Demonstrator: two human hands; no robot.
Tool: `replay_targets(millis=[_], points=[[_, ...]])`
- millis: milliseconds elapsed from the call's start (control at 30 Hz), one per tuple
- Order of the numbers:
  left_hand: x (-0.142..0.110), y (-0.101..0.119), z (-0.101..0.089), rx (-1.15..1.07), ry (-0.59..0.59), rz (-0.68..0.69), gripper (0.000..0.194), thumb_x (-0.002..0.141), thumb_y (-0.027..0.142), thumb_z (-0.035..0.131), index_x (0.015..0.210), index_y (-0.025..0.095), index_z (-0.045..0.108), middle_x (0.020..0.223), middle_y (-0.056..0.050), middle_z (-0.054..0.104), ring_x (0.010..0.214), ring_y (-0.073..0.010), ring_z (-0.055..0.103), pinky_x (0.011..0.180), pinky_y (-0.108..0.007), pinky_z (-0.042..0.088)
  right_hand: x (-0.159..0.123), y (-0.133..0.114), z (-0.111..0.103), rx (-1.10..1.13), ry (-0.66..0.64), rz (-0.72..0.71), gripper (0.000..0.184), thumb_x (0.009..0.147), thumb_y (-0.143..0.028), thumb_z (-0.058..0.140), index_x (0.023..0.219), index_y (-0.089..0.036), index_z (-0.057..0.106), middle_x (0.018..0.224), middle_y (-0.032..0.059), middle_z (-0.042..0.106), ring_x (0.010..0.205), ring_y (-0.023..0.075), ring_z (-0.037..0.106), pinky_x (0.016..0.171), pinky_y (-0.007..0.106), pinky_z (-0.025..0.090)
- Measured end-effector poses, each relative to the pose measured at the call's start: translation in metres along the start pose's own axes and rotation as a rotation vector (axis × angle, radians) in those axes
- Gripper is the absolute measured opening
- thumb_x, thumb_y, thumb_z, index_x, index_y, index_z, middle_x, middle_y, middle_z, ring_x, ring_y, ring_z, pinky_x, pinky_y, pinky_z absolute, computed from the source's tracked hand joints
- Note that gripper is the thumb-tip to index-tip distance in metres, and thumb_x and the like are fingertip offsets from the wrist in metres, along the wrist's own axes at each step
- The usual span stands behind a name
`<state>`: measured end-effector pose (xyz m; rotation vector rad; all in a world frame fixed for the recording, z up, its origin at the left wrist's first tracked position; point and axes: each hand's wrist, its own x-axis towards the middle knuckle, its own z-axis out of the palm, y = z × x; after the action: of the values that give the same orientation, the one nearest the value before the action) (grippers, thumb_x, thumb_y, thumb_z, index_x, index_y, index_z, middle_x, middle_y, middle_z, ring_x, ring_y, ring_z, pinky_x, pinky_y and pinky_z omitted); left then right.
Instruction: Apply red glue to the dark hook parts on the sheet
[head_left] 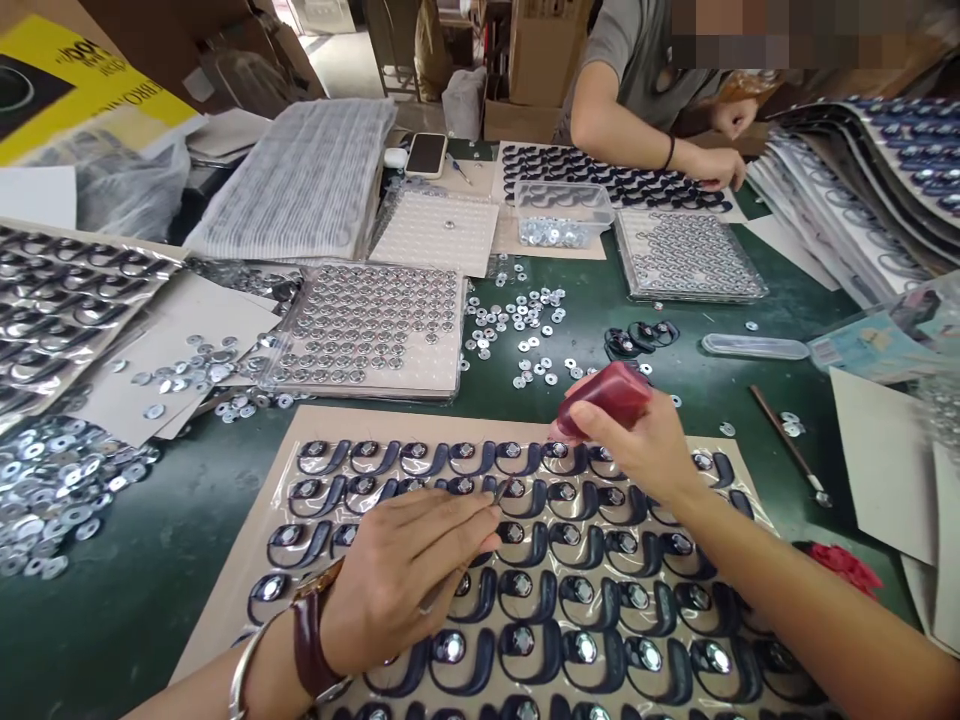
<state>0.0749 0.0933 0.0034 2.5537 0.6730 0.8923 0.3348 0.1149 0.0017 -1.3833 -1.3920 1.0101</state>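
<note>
In front of me lies a cardboard sheet [225,590] with rows of dark looped bands [540,655], each bearing a shiny faceted stud, under clear film. Over its left-middle rows is my left hand [424,560], fingers pressed together around a thin, dark, pointed tool [500,491] whose tip shows past the fingertips; most of it is hidden. At the sheet's far edge, my right hand [649,440] grips a red squeeze bottle [611,395], tilted with its lower left end close to the top row. The bottle's tip cannot be made out.
Loose metal washers [67,490] are heaped at left, with more scattered mid-table. Beyond sit a stud-covered card [367,320], a clear plastic box [562,215], a phone [426,155] and a thin stick [784,435]. A co-worker's hand [716,168] works over another band sheet.
</note>
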Motion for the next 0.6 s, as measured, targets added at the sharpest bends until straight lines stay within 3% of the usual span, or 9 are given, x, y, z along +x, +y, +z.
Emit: replay_targets(millis=[100,233,433,600], points=[[0.008,-0.006,0.000,0.135,-0.041,0.119,0.023,0.088,0.009,0.056,0.110,0.009,0.062,0.104,-0.010,0.071,0.097,-0.0171,0.068,0.081,-0.029,0.059,0.005,0.006,0.022,-0.088,0.085,-0.089,0.026,0.085,-0.040,0.063,0.071,-0.018,0.064,0.059,0.0012,0.067,0.051,0.0132,0.060,0.054,0.026,0.051],[0.015,-0.011,0.002,0.199,-0.054,0.158,0.020,0.091,0.012,0.051,0.107,0.009,0.063,0.103,-0.010,0.071,0.094,-0.0174,0.069,0.080,-0.031,0.060,0.007,0.021,0.037,-0.080,0.146,-0.140,0.022,0.084,-0.039,0.063,0.076,-0.019,0.065,0.059,-0.0004,0.067,0.049,0.0128,0.059,0.051,0.025,0.050],[0.013,-0.005,0.007,0.309,-0.098,0.258,0.020,0.090,0.010,0.052,0.103,0.003,0.064,0.102,-0.015,0.071,0.093,-0.0216,0.069,0.077,-0.034,0.061,0.004,0.029,0.040,-0.077,0.059,-0.109,0.016,0.086,-0.035,0.062,0.085,-0.019,0.065,0.064,0.0015,0.070,0.056,0.0166,0.065,0.059,0.028,0.053],[0.013,-0.001,0.010,0.366,-0.101,0.286,0.024,0.093,0.011,0.045,0.104,0.003,0.065,0.102,-0.016,0.070,0.091,-0.0214,0.069,0.075,-0.033,0.061,0.005,0.025,0.040,-0.119,0.038,-0.137,0.016,0.085,-0.035,0.062,0.080,-0.020,0.064,0.064,0.0005,0.070,0.058,0.0168,0.065,0.063,0.028,0.052]])
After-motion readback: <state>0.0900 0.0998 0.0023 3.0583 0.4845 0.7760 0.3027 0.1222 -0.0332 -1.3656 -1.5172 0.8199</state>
